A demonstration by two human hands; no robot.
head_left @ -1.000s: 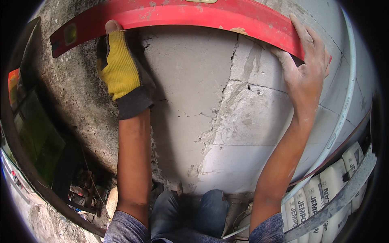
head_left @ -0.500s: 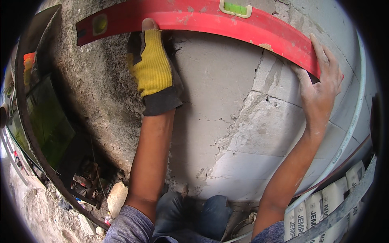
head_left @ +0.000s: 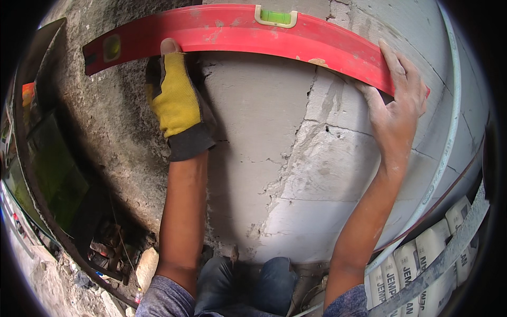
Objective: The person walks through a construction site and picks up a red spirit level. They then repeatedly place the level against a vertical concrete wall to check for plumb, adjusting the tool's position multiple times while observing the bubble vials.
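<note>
A long red spirit level [head_left: 227, 33] lies crosswise against the wall at the top of the view. Its middle vial [head_left: 275, 17] is green in a pale frame, and a round vial [head_left: 112, 47] sits near its left end. My left hand [head_left: 177, 100] wears a yellow and black fingerless glove; its bare thumb presses the level's lower edge, and the other fingers are hidden behind. My bare, dusty right hand [head_left: 396, 98] grips the right end, fingers over the top edge and thumb underneath.
The wall joins rough dark concrete [head_left: 121, 132] on the left, a smooth grey strip [head_left: 248, 105] and pale blocks [head_left: 338, 158] on the right. A light pipe [head_left: 446, 153] runs down the right side. Stacked bags [head_left: 422, 259] stand lower right; rubble [head_left: 68, 285] lies lower left.
The view has shifted, so the level, both hands and the wall appear further left, with more of the level's top edge showing. Both hands keep their hold on it.
</note>
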